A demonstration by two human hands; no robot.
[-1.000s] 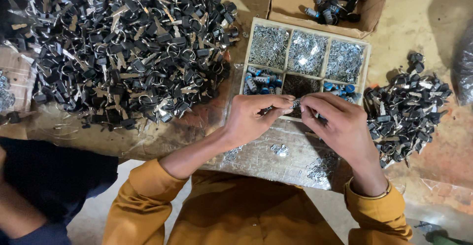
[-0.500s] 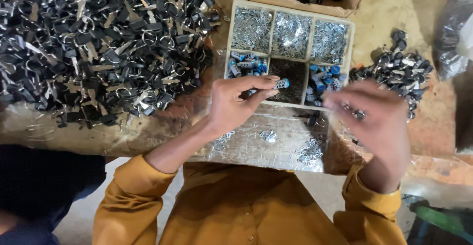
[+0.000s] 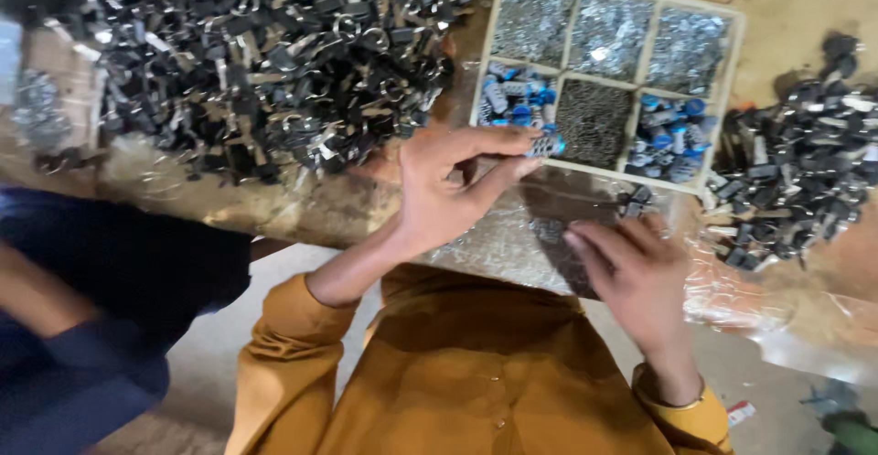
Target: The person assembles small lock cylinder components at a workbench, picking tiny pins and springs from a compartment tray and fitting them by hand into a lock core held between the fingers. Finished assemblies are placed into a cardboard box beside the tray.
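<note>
My left hand (image 3: 448,185) pinches a small blue-and-grey plug-like part (image 3: 545,146) between thumb and fingers, just in front of a wooden tray (image 3: 724,98) split into several compartments. My right hand (image 3: 631,272) is blurred, palm down over a sheet of clear plastic wrap (image 3: 512,245) at the table edge. Whether it holds anything is hidden. Small dark parts lie on the plastic near its fingertips.
A big heap of black and metal clips (image 3: 247,62) fills the table's left half. A smaller heap (image 3: 796,171) lies to the right of the tray. The tray holds silver screws, dark bits and blue-grey parts. Another person's dark sleeve (image 3: 101,327) is at lower left.
My hands have come apart. The right hand swung out to the right, then came back low over the plastic sheet. The left hand stays by the tray with the blue part.
</note>
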